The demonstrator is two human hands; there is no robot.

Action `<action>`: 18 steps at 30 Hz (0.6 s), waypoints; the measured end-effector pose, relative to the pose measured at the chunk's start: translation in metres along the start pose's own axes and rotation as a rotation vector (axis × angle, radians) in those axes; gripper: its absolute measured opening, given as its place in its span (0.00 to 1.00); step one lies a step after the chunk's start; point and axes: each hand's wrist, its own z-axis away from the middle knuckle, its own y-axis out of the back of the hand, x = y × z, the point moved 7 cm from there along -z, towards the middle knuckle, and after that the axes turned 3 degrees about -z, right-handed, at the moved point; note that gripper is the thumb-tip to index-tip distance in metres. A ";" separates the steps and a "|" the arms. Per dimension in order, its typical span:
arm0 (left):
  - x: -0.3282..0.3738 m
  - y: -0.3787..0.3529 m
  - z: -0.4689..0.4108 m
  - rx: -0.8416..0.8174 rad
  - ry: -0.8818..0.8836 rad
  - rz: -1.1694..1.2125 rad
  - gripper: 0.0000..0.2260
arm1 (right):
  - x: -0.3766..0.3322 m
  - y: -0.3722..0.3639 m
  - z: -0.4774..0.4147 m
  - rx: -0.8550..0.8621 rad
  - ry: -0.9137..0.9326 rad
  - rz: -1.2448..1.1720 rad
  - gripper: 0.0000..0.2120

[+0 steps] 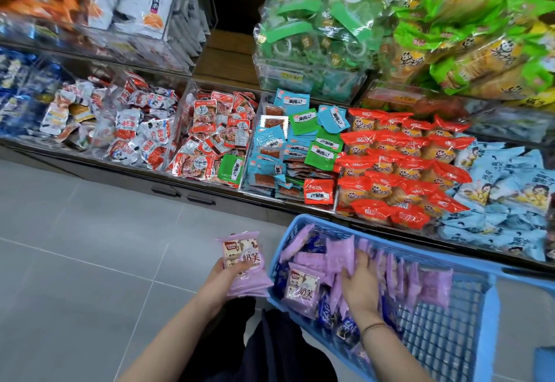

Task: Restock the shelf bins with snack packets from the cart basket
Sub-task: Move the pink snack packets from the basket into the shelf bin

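A stack of purple snack packets (pixel 244 273) sits in the left hand (pixel 220 282), whose fingers and thumb curl round it, held over the floor just left of the blue cart basket (pixel 444 336). The right hand (pixel 359 284) reaches down into the basket, fingers pushed in among more purple packets (pixel 435 284). Their tips are hidden, so whether it grips one cannot be told. A thin bracelet (pixel 374 327) circles that wrist. Dark blue packets (pixel 327 312) lie mixed in beside the purple ones. Beyond the basket, clear shelf bins hold red-and-white sachets (pixel 216 135), blue and green sachets (pixel 288 147), orange-red wrapped cakes (pixel 399 165) and pale blue bags (pixel 504 195). On the shelf above is a bin of green packs (pixel 315 36). Grey floor tiles (pixel 90 246) spread to the left.
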 end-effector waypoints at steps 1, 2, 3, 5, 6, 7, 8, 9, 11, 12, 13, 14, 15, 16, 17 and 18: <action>0.002 -0.003 -0.001 -0.015 -0.004 -0.002 0.16 | 0.001 0.001 0.010 0.017 0.087 0.085 0.24; 0.004 -0.007 -0.001 -0.025 -0.005 -0.006 0.17 | 0.002 0.000 0.019 0.021 0.174 0.176 0.24; 0.006 -0.010 -0.002 -0.032 -0.006 -0.008 0.17 | 0.004 -0.005 0.027 0.000 0.254 0.265 0.27; 0.008 -0.016 -0.001 -0.049 -0.004 -0.004 0.17 | 0.007 -0.019 0.038 -0.089 0.365 0.388 0.34; 0.009 -0.019 -0.001 -0.062 0.000 -0.005 0.17 | 0.007 -0.026 0.043 -0.135 0.392 0.421 0.34; 0.008 -0.021 0.000 -0.073 0.002 -0.011 0.16 | 0.006 -0.032 0.046 -0.178 0.416 0.444 0.31; 0.008 -0.024 0.001 -0.081 0.003 -0.021 0.16 | 0.005 -0.038 0.050 -0.231 0.441 0.459 0.27; 0.006 -0.025 0.002 -0.086 0.004 -0.030 0.15 | 0.005 -0.045 0.054 -0.280 0.473 0.470 0.24; 0.002 -0.024 0.003 -0.076 0.015 -0.046 0.16 | 0.006 -0.055 0.060 -0.340 0.515 0.448 0.24; -0.001 -0.022 0.002 -0.068 0.022 -0.053 0.17 | 0.007 -0.056 0.061 -0.326 0.493 0.368 0.22; -0.003 -0.020 0.002 -0.059 0.027 -0.058 0.18 | 0.007 -0.054 0.060 -0.287 0.426 0.232 0.19; -0.004 -0.017 0.002 -0.048 0.028 -0.061 0.18 | 0.010 -0.051 0.058 -0.238 0.320 0.054 0.14; -0.004 -0.015 0.003 -0.042 0.026 -0.060 0.18 | 0.014 -0.049 0.056 -0.177 0.202 -0.123 0.10; -0.005 -0.013 0.003 -0.038 0.025 -0.059 0.18 | 0.019 -0.046 0.053 -0.113 0.086 -0.275 0.07; -0.006 -0.011 0.004 -0.033 0.024 -0.058 0.18 | 0.026 -0.045 0.050 -0.054 -0.014 -0.385 0.05; -0.006 -0.008 0.004 -0.025 0.023 -0.056 0.18 | 0.031 -0.045 0.047 -0.011 -0.088 -0.416 0.05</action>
